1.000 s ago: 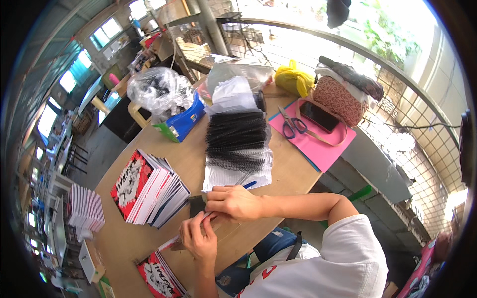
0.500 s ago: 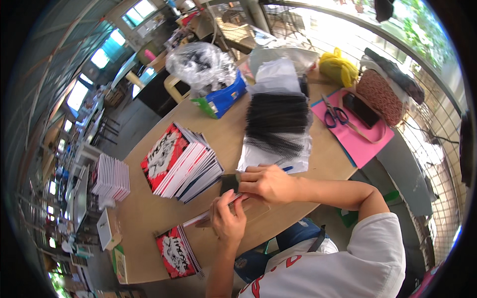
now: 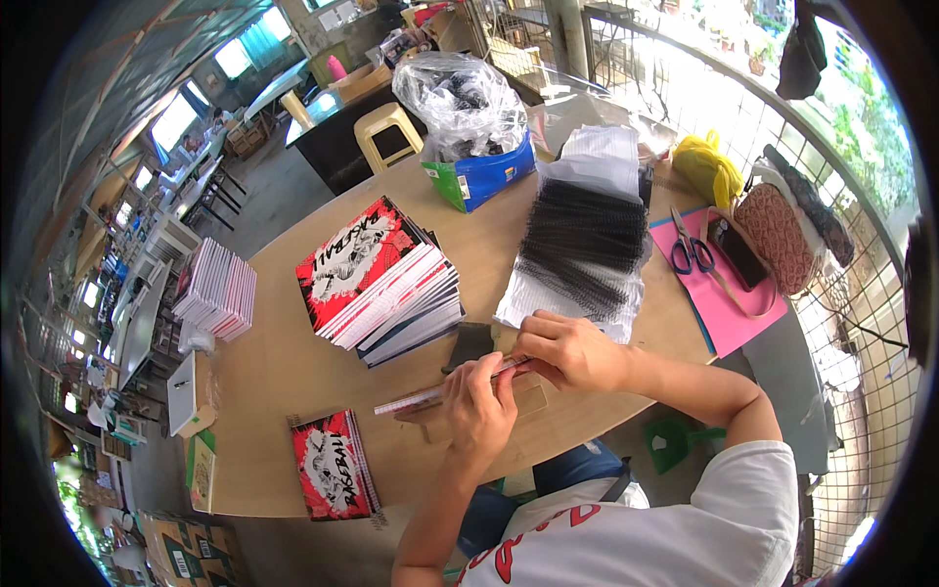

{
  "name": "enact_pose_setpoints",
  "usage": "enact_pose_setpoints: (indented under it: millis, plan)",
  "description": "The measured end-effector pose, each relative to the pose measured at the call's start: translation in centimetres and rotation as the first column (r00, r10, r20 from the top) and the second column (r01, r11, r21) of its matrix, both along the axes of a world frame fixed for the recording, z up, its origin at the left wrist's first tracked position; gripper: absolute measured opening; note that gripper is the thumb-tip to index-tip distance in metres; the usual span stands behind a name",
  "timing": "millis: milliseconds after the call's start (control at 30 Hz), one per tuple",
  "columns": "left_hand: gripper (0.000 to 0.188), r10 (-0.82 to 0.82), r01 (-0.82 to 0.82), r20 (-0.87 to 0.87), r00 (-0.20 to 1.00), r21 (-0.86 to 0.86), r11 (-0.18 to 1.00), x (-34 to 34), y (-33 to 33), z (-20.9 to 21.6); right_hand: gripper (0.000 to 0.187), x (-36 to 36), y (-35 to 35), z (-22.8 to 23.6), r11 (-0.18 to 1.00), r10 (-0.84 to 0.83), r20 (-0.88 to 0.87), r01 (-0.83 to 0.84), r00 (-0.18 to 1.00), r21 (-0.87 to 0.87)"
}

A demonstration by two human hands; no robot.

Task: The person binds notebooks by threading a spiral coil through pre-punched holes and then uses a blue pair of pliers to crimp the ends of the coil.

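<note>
My left hand is closed on a thin notebook, its pages standing edge-up above the table. At the right end of that edge, my right hand has its fingers pinched together on the notebook; what lies between the fingertips is hidden. Just beyond the hands is a small dark pad. A fanned pile of red-covered notebooks lies to the far left, and nearer me are spiral-bound notebooks. Past my right hand, many black plastic spiral coils rest on white wrapping.
A blue-green box holds a bulging clear plastic bag. On the right, scissors and a phone lie on a pink folder, beside a patterned pouch. A notebook stack stands at the left edge.
The view has shifted, so the table's things sit differently in the picture. Both hands stay together on the notebook, its edge now showing more plainly to the left of my left hand.
</note>
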State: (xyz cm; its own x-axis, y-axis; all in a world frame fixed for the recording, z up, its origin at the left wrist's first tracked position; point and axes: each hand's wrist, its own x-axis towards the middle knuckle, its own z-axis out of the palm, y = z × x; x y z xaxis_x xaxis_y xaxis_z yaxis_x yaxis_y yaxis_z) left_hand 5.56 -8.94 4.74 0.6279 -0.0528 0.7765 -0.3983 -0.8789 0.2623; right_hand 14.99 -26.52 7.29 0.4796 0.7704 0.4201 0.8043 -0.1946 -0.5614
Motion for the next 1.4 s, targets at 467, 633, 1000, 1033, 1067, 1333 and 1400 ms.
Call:
enact_pose_setpoints:
  millis: [467, 633, 1000, 1033, 1067, 1333, 1400]
  plan:
    - [0.015, 0.092, -0.089, -0.181, 0.979, 0.026, 0.996, 0.4, -0.9, 1.4, 0.05, 9.4, 12.0, -4.4, 0.724, 0.161, -0.095, -0.182, 0.982, -0.665]
    - [0.017, 0.069, -0.072, -0.114, 0.991, -0.024, 0.997, 0.9, -0.7, 1.4, 0.046, 9.2, 13.9, -7.0, 0.637, 0.201, 0.016, -0.118, 0.979, -0.762]
    - [0.022, 0.213, -0.206, -0.178, 0.961, 0.057, 0.977, -1.0, 1.1, 1.8, 0.057, 12.5, 2.3, 1.7, 0.796, 0.45, -0.636, -0.605, 0.627, -0.033]
    - [0.022, 0.193, -0.191, -0.211, 0.958, 0.028, 0.981, -1.0, 1.2, 1.6, 0.057, 12.4, 1.8, 1.0, 0.793, 0.453, -0.634, -0.608, 0.627, -0.034]
    - [0.022, 0.197, -0.194, -0.212, 0.957, 0.034, 0.98, -1.0, 1.3, 1.4, 0.061, 11.4, 1.9, 0.9, 0.82, 0.362, -0.672, -0.564, 0.646, -0.1]
    - [0.021, 0.04, -0.048, -0.227, 0.973, -0.03, 0.998, -0.8, 2.4, 1.3, 0.06, 9.6, 1.9, 2.9, 0.743, 0.224, -0.538, -0.499, 0.813, -0.446]
    - [0.028, 0.026, -0.031, -0.22, 0.975, -0.023, 0.999, -1.1, 2.7, 1.1, 0.061, 9.3, 1.7, 2.9, 0.8, 0.288, -0.587, -0.527, 0.757, -0.287]
